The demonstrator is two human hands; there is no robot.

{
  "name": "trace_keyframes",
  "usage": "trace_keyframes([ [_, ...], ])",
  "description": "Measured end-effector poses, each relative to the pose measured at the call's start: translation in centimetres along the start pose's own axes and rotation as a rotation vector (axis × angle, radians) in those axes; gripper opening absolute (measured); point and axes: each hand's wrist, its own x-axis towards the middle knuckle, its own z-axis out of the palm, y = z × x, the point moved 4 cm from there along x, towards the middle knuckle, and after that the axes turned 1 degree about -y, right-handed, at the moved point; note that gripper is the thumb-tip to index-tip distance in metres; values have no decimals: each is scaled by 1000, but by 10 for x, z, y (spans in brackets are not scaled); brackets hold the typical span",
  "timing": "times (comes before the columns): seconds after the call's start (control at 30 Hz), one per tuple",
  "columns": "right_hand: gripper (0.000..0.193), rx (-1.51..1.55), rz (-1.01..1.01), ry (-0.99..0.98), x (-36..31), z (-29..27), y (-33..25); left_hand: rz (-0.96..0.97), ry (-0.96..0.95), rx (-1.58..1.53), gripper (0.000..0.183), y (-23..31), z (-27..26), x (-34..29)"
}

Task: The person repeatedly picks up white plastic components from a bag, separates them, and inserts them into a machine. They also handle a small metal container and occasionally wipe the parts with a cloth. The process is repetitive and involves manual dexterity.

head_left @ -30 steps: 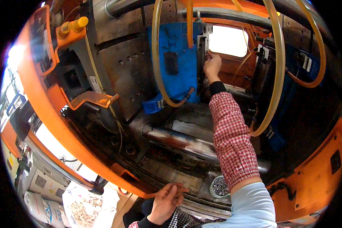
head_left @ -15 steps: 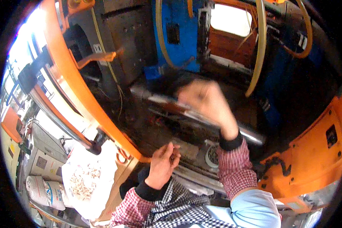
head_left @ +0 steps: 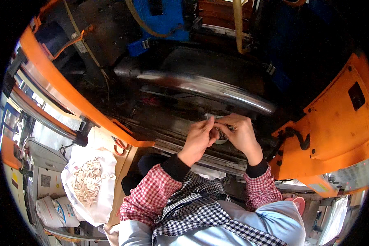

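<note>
Both hands meet above the bowl (head_left: 221, 142), near the front edge of the machine bed (head_left: 174, 133). Left hand (head_left: 197, 141), right hand (head_left: 242, 137): thumbs and forefingers drawn together; whether they clamp a piece cannot be told. Keep fingertips directly over the bowl's rim; a slipped piece should then fall inside.

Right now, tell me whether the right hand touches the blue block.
No, the right hand is beside the left hand, well below the blue block in the picture.
</note>
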Motion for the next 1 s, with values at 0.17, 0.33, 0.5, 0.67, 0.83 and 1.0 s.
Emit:
trace_keyframes([
  [0.17, 12, -88, 207, 303, -25, -39, 29, 426, 14, 731, 16, -22, 13, 41],
  [0.33, 13, -136, 173, 389, -33, -40, 30, 646, -8, 1171, 28, -39, 24, 50],
  [0.5, 13, -108, 122, 396, -16, -24, 9, 769, 28, 1266, 29, -33, 23, 27],
  [0.67, 14, 77, 6, 473, 63, 17, -8, 1072, 379, 1347, 33, 43, 4, -38],
  [0.83, 15, 271, -94, 760, 216, 41, 7, 1396, 1322, 1098, 60, 129, -48, -161],
  [1.0, 20, 210, 44, 993, 367, 4, 61, 1281, 1381, 924, 44, 176, -139, -187],
])
